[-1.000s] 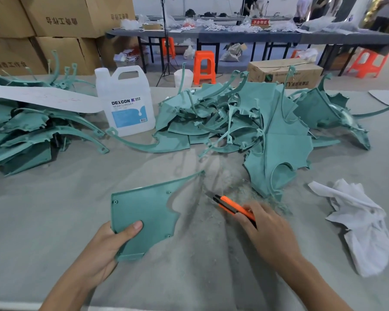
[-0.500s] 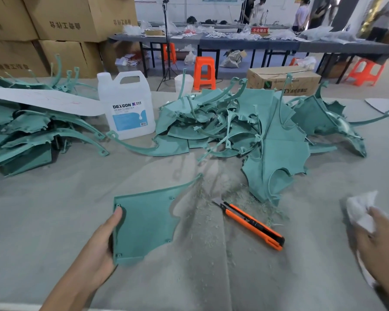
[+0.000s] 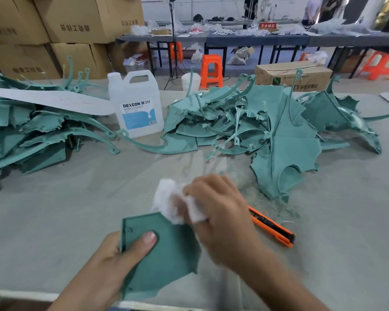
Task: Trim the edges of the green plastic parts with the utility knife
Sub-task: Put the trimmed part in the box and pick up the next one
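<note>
- Right hand [image 3: 216,212]: one second ago it was on the utility knife [image 3: 272,227]. It has since let the knife go, fetched the white cloth [image 3: 171,198] from the right side of the table [image 3: 54,209], and brought it over.
- Right fingers [image 3: 198,187] are now curled round the bunched cloth, which touches the top edge of the green part [image 3: 164,261]. The hand is blurred, so probably mid-wipe.
- Left hand [image 3: 108,261] grips the part at its left edge, thumb pressed on the face. The part now sits nearer the person than before, at the table's near edge.
- The knife lies unheld on the table just right of the right hand, among the shavings.
- Judgement: cutting on this piece looks paused or done, and the wipe is a clean-up step.
- The heap of green parts [image 3: 267,131] behind appears still to need trimming.
</note>
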Available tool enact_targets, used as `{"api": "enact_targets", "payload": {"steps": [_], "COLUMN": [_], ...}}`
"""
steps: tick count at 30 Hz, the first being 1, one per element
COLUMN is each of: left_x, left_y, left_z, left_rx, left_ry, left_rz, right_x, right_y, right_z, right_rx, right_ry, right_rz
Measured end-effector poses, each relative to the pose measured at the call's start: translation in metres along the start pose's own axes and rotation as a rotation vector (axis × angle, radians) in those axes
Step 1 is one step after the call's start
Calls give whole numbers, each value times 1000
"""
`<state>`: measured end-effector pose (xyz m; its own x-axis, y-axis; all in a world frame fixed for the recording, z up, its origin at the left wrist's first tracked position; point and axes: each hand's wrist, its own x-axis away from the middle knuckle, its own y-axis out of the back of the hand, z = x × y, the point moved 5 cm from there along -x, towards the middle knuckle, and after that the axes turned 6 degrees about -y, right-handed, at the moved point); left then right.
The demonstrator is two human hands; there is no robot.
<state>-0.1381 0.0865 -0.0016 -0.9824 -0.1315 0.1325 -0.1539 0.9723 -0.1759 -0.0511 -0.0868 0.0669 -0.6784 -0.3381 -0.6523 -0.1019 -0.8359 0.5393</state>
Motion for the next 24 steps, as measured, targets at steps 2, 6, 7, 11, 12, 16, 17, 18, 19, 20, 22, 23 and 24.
{"api": "enact_targets", "payload": {"steps": [2,6,7,11,12,16,17,18,19,20,22,23,24], "left_x": [16,35,33,8,0,-30,-35,-39,-42,-43,-39,-36,-34], "left_y": [20,49,48,21,8,-35,-39,-41,-40,-39,-35,-37,-38], "left_z": [-12,-9,-8,-6,-7,-14,-16,-17,-17,-17,-17,-17,-17], "left_rx": [12,143,171,150,144,396,433,463,532,600,612,607,599], "left_ry": [-32,2,-16,-48,-54,-107,-131,-138,-129,-117,-147,-153,-156], "left_rz": [2,-62,-99,-216,-227,-239,-222,-205,-194,-199,-206,-232,-249], "right_x": [-17,-39,-44,-56,-53,4,18,28,29,23,-2,-16,-25], "right_y": [-8,-7,-1,20,13,-49,-58,-61,-61,-58,-46,-37,-31], "right_z": [-41,-126,-131,-79,-53,32,42,46,44,36,3,-15,-29], "right_rx": [65,323,333,77,12,-155,-201,-230,-217,-116,106,137,115], "right_ry": [-156,-405,-441,-390,-287,-146,-161,-161,-128,-80,-124,-254,-375], "right_rz": [-6,90,61,-253,-249,-10,-16,-24,-18,-31,-63,-76,-73]}}
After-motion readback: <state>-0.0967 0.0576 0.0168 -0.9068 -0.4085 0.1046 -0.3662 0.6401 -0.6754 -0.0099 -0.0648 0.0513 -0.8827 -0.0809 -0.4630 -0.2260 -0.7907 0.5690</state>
